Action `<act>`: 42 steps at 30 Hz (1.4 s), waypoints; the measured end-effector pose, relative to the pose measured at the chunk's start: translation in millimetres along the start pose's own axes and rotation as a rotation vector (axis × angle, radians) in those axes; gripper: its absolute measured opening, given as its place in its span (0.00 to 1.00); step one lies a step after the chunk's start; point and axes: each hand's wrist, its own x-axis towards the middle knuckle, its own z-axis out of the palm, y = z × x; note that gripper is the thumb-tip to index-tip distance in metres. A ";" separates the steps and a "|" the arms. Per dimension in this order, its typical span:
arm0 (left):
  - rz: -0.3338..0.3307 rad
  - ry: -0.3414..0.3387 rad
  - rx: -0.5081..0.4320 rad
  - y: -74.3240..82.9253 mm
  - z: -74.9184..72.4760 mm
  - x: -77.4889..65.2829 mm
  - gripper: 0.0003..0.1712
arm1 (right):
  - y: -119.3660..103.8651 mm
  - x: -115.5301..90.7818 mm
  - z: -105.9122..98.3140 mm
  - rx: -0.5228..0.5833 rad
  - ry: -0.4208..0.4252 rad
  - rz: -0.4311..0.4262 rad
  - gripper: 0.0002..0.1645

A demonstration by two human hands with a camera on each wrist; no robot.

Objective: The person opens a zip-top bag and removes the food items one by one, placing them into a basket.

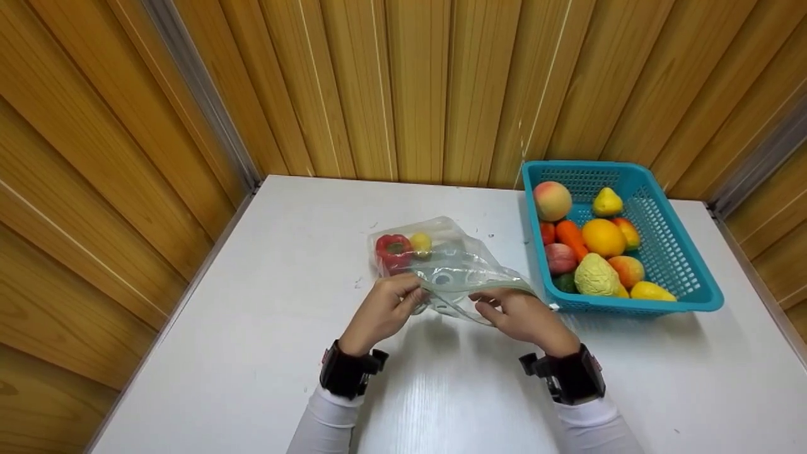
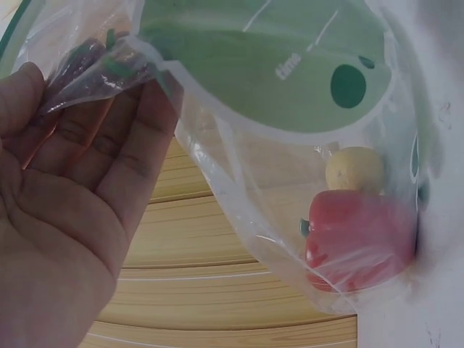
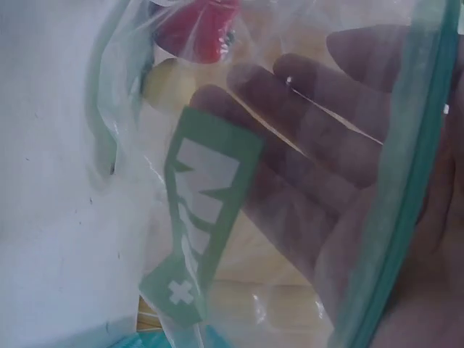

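Observation:
A clear zip bag (image 1: 466, 252) with green print lies in front of both hands, its mouth toward the person. Through the film show a red bell pepper (image 1: 394, 252) and a small yellow round fruit (image 1: 420, 244). At the left of the mouth, the left hand (image 1: 389, 306) pinches the bag's edge between thumb and fingers. The right hand (image 1: 520, 315) is at the mouth's right side, thumb apart from the fingers. In the right wrist view, its fingers (image 3: 290, 123) extend behind the film, and the green zip strip (image 3: 406, 181) crosses the palm.
A blue plastic basket (image 1: 687, 252) stands to the right, close to the bag. In it are a peach (image 1: 553, 200), a carrot (image 1: 571, 238), an orange (image 1: 603, 238), a yellow pear (image 1: 607, 203) and several other fruits. Wood-patterned panels (image 1: 416, 94) border the white table (image 1: 284, 252).

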 end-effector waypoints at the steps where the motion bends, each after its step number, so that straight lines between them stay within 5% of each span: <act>1: -0.002 -0.006 0.001 0.2 0.0 0.3 0.08 | 0.3 1.6 1.4 -0.004 0.006 0.001 0.16; 6: -0.001 -0.021 0.015 0.2 0.3 1.4 0.09 | -0.5 14.6 8.5 -0.053 0.031 -0.035 0.27; 13: 0.004 -0.009 0.005 1.2 -0.7 1.6 0.08 | -7.1 38.4 19.5 -0.153 -0.002 -0.086 0.18; 19: 0.009 -0.007 0.008 4.0 -0.6 1.8 0.11 | -9.1 56.9 31.3 -0.192 -0.010 -0.058 0.21; 28: 0.007 -0.011 0.008 3.1 -0.8 0.7 0.11 | -5.9 80.8 40.3 0.033 -0.029 -0.028 0.28; 42: 0.004 -0.016 0.026 3.3 -2.2 0.5 0.09 | -31.7 102.6 35.9 -0.175 -0.059 -0.080 0.51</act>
